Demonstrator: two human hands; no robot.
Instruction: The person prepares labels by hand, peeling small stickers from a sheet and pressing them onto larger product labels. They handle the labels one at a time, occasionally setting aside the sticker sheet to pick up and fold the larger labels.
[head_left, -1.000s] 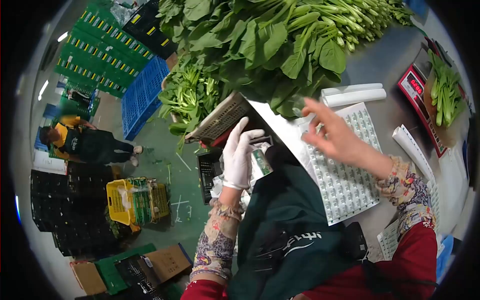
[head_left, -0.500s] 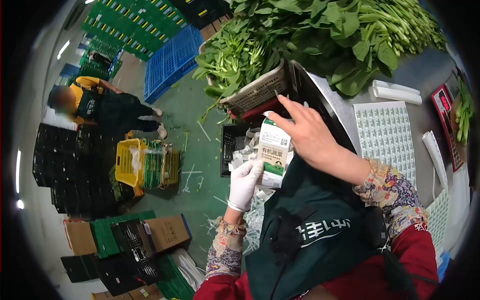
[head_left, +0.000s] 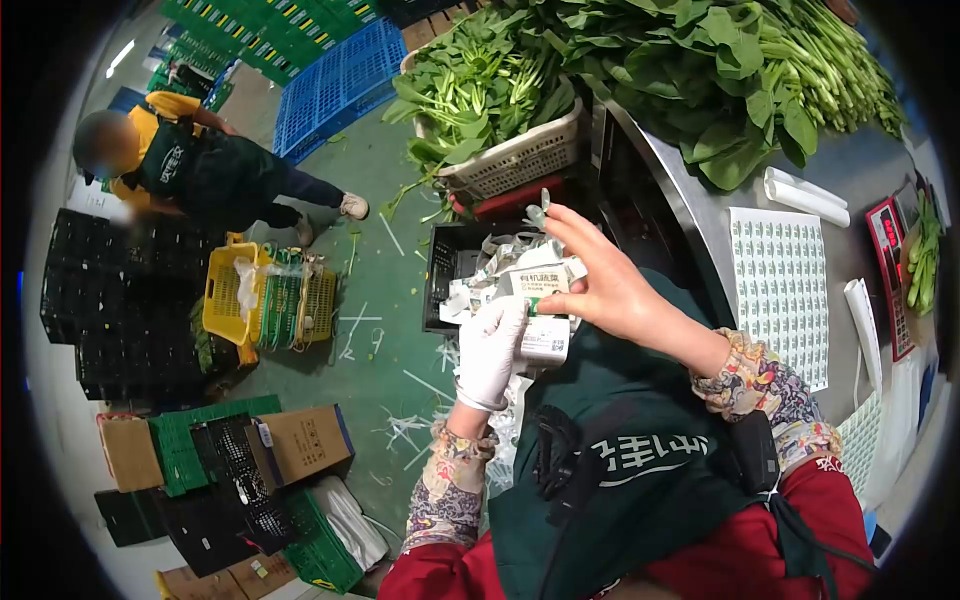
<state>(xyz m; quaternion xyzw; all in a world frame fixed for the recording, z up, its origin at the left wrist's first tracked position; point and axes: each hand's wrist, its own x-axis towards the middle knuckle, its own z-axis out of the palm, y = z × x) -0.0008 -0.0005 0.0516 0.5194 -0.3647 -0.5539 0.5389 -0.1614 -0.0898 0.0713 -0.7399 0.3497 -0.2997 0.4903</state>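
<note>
The gloved left hand (head_left: 490, 345) has its fingers closed on the left edge of a printed label strip (head_left: 545, 343), held in front of the apron (head_left: 640, 430). The bare right hand (head_left: 610, 285) meets the strip from the other side, thumb against it and fingers spread; whether they also pinch its edge, I cannot tell. That glove hold is small — an off-line pull could crease the strip or tug it free. A clear scrap (head_left: 537, 213) sits at the right fingertips; it looks like sticky film, so it could fold over or cling to the glove. Past the hands stands a black crate (head_left: 437, 280) of crumpled paper (head_left: 480, 292), where a dropped strip could get lost among similar white waste. On the table (head_left: 690, 210) lies a label sheet (head_left: 780, 290) — seemingly loose, so a brushing sleeve could drag it askew. Farther off, leafy greens (head_left: 740, 90) pile near the table's edge; a knock could spill some.
</note>
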